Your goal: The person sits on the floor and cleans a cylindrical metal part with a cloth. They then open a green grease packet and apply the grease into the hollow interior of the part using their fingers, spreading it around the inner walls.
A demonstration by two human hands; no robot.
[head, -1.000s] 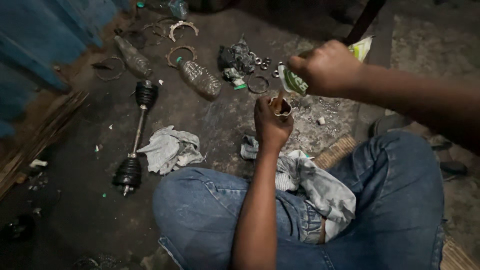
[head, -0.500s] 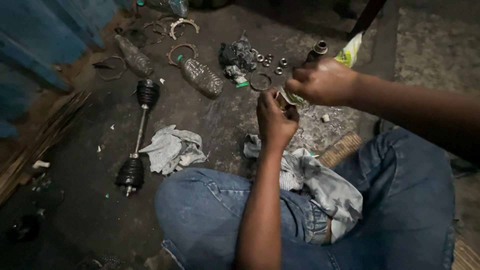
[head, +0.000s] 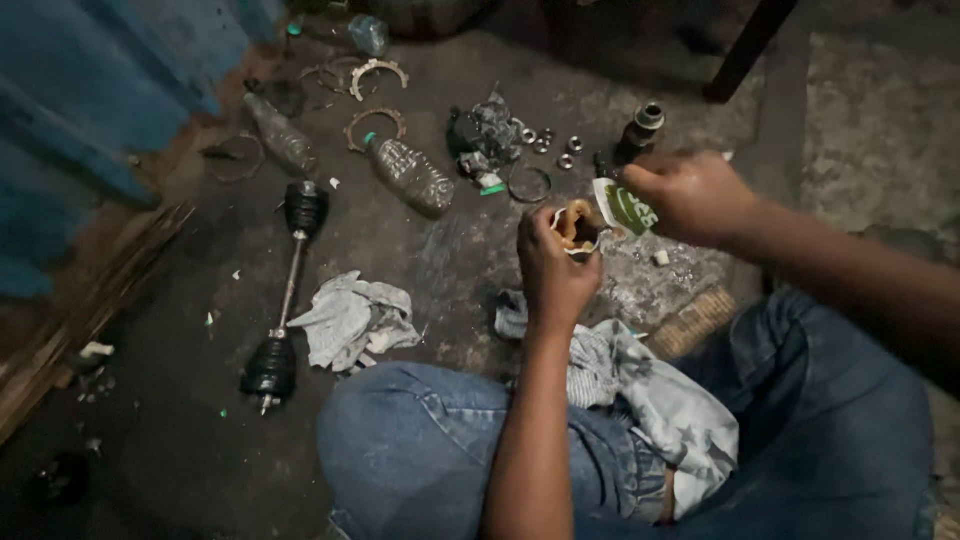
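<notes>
Two boots sit on the drive shaft (head: 288, 290) lying on the dirty floor (head: 180, 450), and we take that shaft as our landmark. Just right of its lower end lies a crumpled grey rag (head: 352, 318). Up and to the right of its top boot rests a dirty plastic bottle (head: 412, 176) on its side, with a metal ring (head: 372, 122) beside the cap. Further right of the shaft, our left hand (head: 555, 268) is closed around a small round metal cup (head: 577, 228) filled with tan grease, held upright above the floor. Right of that again, our right hand (head: 695, 195) pinches a green and white sachet (head: 622, 208), its tip touching the cup's rim. Loose nuts (head: 560, 150) lie beyond the hands. A second rag (head: 660, 410) drapes over our jeans.
</notes>
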